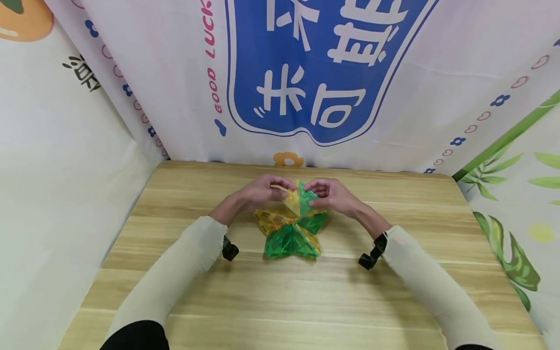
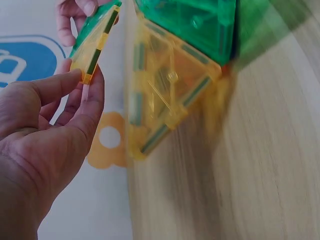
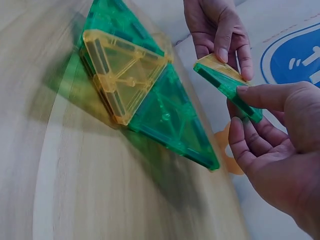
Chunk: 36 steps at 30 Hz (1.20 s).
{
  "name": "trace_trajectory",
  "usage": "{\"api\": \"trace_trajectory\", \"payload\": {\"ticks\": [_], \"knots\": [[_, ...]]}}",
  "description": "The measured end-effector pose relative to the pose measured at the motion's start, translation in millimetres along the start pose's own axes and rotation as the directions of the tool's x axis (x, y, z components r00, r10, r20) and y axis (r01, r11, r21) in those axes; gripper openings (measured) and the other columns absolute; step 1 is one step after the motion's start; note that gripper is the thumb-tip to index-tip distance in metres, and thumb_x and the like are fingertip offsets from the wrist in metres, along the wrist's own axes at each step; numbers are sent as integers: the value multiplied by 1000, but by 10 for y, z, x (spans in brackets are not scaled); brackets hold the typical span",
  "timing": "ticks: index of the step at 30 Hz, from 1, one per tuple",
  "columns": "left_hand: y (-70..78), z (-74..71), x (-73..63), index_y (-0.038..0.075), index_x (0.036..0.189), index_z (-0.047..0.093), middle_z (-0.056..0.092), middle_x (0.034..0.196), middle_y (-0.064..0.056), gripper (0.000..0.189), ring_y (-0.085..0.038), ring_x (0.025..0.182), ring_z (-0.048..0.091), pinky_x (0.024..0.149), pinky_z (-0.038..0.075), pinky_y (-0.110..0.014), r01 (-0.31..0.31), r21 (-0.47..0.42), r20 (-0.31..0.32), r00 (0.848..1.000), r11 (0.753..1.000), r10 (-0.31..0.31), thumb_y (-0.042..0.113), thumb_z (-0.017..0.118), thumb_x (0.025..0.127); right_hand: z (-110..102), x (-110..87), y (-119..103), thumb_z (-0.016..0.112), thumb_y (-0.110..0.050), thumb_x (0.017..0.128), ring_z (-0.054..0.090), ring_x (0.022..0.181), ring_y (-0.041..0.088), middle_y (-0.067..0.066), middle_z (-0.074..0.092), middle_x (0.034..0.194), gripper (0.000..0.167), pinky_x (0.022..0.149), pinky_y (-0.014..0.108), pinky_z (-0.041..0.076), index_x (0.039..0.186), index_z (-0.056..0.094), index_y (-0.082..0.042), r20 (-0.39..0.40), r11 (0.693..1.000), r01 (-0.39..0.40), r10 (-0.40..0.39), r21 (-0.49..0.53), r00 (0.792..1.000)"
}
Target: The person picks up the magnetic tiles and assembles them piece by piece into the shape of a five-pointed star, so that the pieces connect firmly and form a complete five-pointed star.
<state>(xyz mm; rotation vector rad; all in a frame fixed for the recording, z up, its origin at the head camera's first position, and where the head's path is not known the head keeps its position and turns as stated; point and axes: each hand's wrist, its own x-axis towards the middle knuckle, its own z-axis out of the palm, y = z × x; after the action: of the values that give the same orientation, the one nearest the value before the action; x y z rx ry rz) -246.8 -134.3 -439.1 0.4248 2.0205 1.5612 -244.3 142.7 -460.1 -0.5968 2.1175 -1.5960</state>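
Note:
My left hand [image 1: 264, 189] pinches a translucent yellow triangular magnetic tile [image 1: 292, 201] between thumb and fingers. Opposite it, my right hand [image 1: 336, 195] pinches a green triangular magnetic tile [image 3: 226, 90]. These two tiles meet along an edge and are held up off the table. Just in front of them sits a star-like structure [image 1: 288, 241] of green and yellow magnetic tiles. In the left wrist view a yellow triangle [image 2: 172, 77] of it juts out beside a green one [image 2: 200, 25]. The right wrist view shows its yellow triangle [image 3: 125, 77] between green triangles.
The structure stands on a wood-grain table [image 1: 280, 301], toward its back edge. Behind the table hangs a printed cloth [image 1: 183, 131] with a blue panel. White printed sheets [image 1: 65, 170] flank both sides. A small black camera is strapped to each wrist.

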Motion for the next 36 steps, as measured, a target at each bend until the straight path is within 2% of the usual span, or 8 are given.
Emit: {"api": "trace_trajectory", "payload": {"ticks": [5, 7, 12, 17, 21, 26, 32, 36], "knots": [[-121, -81, 22, 2, 132, 69, 61, 135, -16, 31, -28, 116, 59, 105, 53, -48, 17, 23, -6, 1000, 1000, -16, -5, 59, 103, 77, 112, 96, 79, 4, 91, 65, 88, 19, 14, 70, 103, 38, 75, 26, 57, 128, 69, -1, 11, 1000, 11, -11, -20, 1000], [-159, -108, 26, 2, 132, 69, 61, 135, -16, 31, -27, 114, 58, 102, 54, -46, 17, 35, -4, 1000, 999, -17, -4, 59, 104, 108, 136, 115, 78, 4, 92, 66, 88, 19, 15, 70, 108, 38, 75, 27, 57, 128, 69, -1, 13, 1000, -4, 5, -12, 1000], [-221, -158, 32, 4, 132, 70, 62, 133, -14, 31, -23, 104, 57, 92, 53, -39, 25, 37, -3, 1000, 999, -24, -3, 59, 104, 140, 186, 156, 76, 5, 94, 72, 100, 22, 22, 64, 133, 40, 81, 31, 62, 132, 65, 2, 33, 999, -45, 45, 27, 998], [-286, -185, 40, 4, 134, 68, 61, 135, -17, 34, -22, 94, 55, 82, 51, -33, 36, 24, 7, 999, 999, -37, -5, 58, 103, 135, 230, 187, 77, 5, 92, 69, 101, 24, 20, 68, 125, 39, 85, 31, 59, 129, 68, 0, 23, 999, -30, 31, -26, 999], [-353, -178, 61, 1, 134, 67, 63, 134, -19, 36, -24, 103, 60, 84, 54, -29, 21, 30, 5, 1000, 999, -21, -9, 59, 100, 144, 251, 215, 79, 5, 90, 66, 107, 26, 15, 70, 120, 37, 95, 34, 56, 125, 70, -1, 15, 998, -25, 26, -61, 1000], [-412, -127, 87, -3, 127, 68, 65, 129, -15, 36, -28, 117, 63, 95, 58, -32, 38, 6, -22, 999, 999, -38, -16, 60, 95, 165, 259, 262, 80, 4, 90, 66, 109, 26, 14, 70, 118, 35, 98, 35, 56, 123, 70, 0, 13, 997, -37, 38, -69, 999], [-459, -70, 90, -2, 115, 69, 70, 111, -13, 25, -22, 103, 66, 87, 57, -29, 54, 81, -35, 998, 995, -51, -15, 64, 94, 193, 268, 311, 78, 9, 90, 69, 106, 27, 19, 72, 116, 33, 94, 32, 59, 122, 68, 6, 70, 998, -8, 13, -63, 997], [-457, -53, 80, -3, 115, 69, 70, 111, -13, 20, -21, 101, 66, 87, 57, -29, 47, 92, -31, 999, 995, -45, -11, 67, 96, 191, 256, 326, 77, 8, 91, 69, 104, 26, 19, 72, 115, 32, 91, 30, 59, 121, 68, 6, 77, 998, -4, 10, -69, 997]]}}
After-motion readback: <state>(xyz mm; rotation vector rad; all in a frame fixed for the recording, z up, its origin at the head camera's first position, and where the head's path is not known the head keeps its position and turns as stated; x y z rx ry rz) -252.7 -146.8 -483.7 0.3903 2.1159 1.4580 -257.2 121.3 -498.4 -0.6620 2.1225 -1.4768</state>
